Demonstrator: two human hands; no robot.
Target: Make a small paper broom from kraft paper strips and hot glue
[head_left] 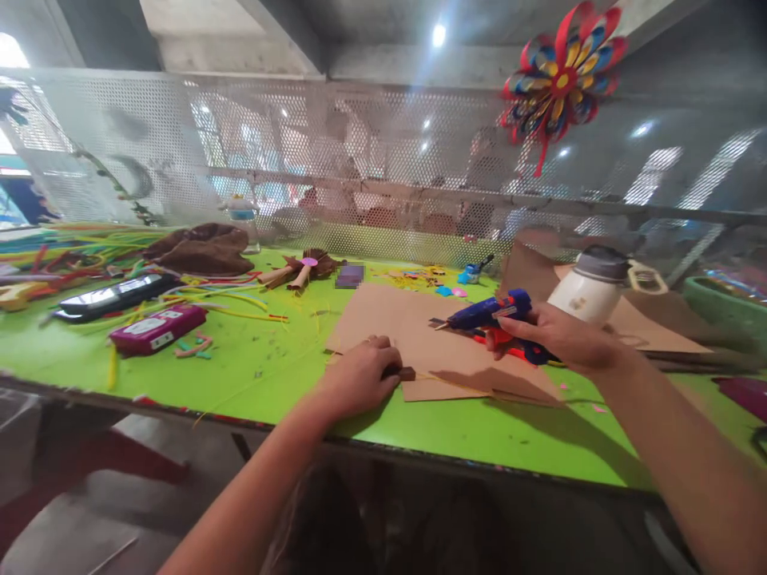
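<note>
My right hand is wrapped round the grip of a dark blue glue gun with a red trigger. Its nozzle points left, just above a brown paper sheet. My left hand rests on the sheet's near left corner with curled fingers, pinching a small dark brown piece. A thin yellowish strand runs right from that piece over the paper. Another small dark scrap lies by the nozzle tip; whether the two touch I cannot tell.
On the green table at left lie a black case, a magenta box, and colourful pipe cleaners. A brown paper flower sits behind. A white bottle stands right, beside brown sheets. A perforated screen closes the back.
</note>
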